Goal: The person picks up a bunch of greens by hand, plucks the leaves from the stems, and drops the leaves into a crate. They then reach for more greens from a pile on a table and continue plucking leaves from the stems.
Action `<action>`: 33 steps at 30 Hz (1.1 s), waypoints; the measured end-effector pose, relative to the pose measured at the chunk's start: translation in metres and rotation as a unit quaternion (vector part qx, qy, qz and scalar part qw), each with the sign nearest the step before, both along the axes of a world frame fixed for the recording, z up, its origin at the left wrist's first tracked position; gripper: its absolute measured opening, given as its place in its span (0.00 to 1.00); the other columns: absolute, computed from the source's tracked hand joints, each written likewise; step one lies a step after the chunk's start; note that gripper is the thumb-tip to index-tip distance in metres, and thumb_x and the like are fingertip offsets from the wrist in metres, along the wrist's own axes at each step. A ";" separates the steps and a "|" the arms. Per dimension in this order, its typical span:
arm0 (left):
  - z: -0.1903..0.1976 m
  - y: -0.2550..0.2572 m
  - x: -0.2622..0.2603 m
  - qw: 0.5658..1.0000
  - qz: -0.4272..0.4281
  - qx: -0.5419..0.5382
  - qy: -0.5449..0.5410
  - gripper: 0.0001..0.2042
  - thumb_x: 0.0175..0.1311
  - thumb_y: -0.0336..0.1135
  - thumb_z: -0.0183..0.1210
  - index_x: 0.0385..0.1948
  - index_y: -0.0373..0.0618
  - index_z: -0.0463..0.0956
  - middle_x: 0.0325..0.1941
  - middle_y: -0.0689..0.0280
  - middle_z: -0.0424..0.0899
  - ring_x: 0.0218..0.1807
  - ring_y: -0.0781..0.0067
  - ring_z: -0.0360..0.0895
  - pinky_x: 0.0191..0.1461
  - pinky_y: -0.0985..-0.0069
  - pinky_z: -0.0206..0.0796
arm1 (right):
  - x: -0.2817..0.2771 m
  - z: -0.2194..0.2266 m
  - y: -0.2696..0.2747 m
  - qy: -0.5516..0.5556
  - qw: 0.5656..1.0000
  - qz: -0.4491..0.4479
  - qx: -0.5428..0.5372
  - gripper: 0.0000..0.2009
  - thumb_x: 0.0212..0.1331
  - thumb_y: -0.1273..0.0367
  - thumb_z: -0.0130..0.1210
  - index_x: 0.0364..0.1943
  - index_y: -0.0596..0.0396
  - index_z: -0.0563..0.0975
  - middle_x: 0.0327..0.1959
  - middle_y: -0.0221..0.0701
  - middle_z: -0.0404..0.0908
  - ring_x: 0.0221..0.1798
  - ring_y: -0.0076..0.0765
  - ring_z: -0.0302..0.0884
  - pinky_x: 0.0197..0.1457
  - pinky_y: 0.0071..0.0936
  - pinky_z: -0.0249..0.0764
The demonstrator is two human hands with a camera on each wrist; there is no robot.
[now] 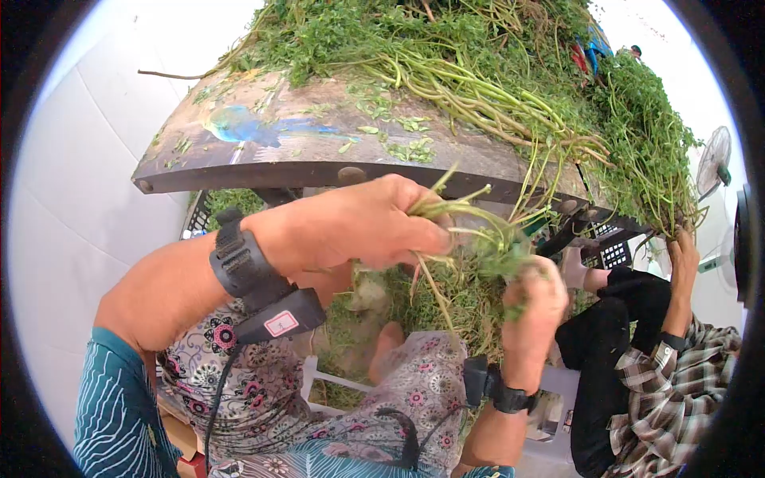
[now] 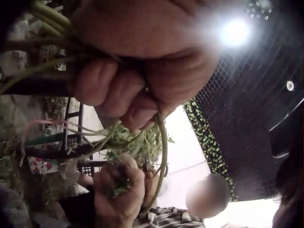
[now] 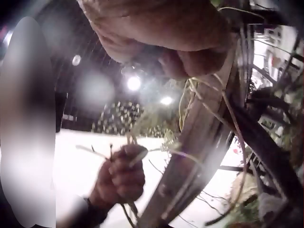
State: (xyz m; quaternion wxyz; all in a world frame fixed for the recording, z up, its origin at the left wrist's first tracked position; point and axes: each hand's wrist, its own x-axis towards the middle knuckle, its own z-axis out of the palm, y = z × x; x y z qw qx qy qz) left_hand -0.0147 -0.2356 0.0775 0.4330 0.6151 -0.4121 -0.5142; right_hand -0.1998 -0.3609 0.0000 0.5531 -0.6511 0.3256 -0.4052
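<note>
In the head view my left hand [image 1: 362, 223] grips a small bunch of thin green stems [image 1: 470, 209], whose cut-looking ends stick up past the thumb. The left wrist view shows the fingers [image 2: 128, 97] curled tightly round these stems. Just to the right, my right hand [image 1: 538, 307], slightly blurred, holds a tuft of leafy greens [image 1: 516, 307]. Its fingers are curled round the leaves in the left wrist view. Stems and leaves stretch across the short gap between both hands, in front of the table edge. Loose stems [image 3: 240, 137] hang below the right hand in the right wrist view.
A round wooden table [image 1: 319, 135] bears a large heap of leafy greens [image 1: 446, 48], with long stems near its edge. More greens [image 1: 406, 299] lie on the floor between the legs. At right sits another person [image 1: 669, 374], one hand at the hanging greens. A fan [image 1: 714, 158] stands behind.
</note>
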 end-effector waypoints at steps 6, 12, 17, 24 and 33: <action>-0.007 -0.001 0.010 0.999 -0.006 -0.001 0.045 0.06 0.62 0.36 0.50 0.29 0.47 0.72 0.15 0.82 0.61 0.15 0.94 0.52 0.15 0.89 0.40 | -0.025 -0.004 -0.013 -0.320 0.878 0.183 0.306 0.10 0.58 0.64 0.51 0.33 0.54 0.67 0.23 0.28 0.65 0.19 0.22 0.59 0.17 0.15 0.55; -0.009 -0.003 -0.006 1.000 0.003 0.018 0.002 0.09 0.62 0.41 0.51 0.25 0.48 0.71 0.15 0.82 0.61 0.16 0.93 0.53 0.17 0.89 0.43 | -0.014 0.006 0.008 -0.182 0.945 0.174 0.210 0.06 0.58 0.68 0.49 0.36 0.56 0.71 0.24 0.25 0.70 0.22 0.16 0.63 0.20 0.13 0.60; -0.012 0.001 0.002 0.999 -0.038 0.015 -0.028 0.10 0.61 0.42 0.52 0.26 0.48 0.73 0.15 0.83 0.61 0.17 0.93 0.54 0.18 0.89 0.44 | -0.005 0.012 0.023 -0.028 0.981 0.152 0.121 0.05 0.55 0.69 0.51 0.32 0.56 0.74 0.28 0.23 0.74 0.27 0.14 0.67 0.27 0.13 0.64; -0.021 0.001 0.001 0.996 -0.066 0.010 0.051 0.10 0.61 0.42 0.53 0.33 0.46 0.76 0.16 0.83 0.62 0.18 0.93 0.55 0.19 0.88 0.44 | 0.018 0.025 0.026 0.066 0.975 0.092 -0.194 0.12 0.43 0.75 0.59 0.35 0.60 0.75 0.27 0.31 0.76 0.29 0.26 0.73 0.33 0.24 0.69; -0.014 0.003 0.003 0.997 -0.064 0.048 -0.015 0.10 0.60 0.40 0.52 0.29 0.45 0.76 0.15 0.83 0.60 0.18 0.92 0.55 0.19 0.87 0.43 | 0.021 0.013 0.015 0.125 0.914 0.131 -0.364 0.10 0.41 0.78 0.57 0.32 0.61 0.74 0.26 0.38 0.73 0.30 0.45 0.73 0.35 0.33 0.69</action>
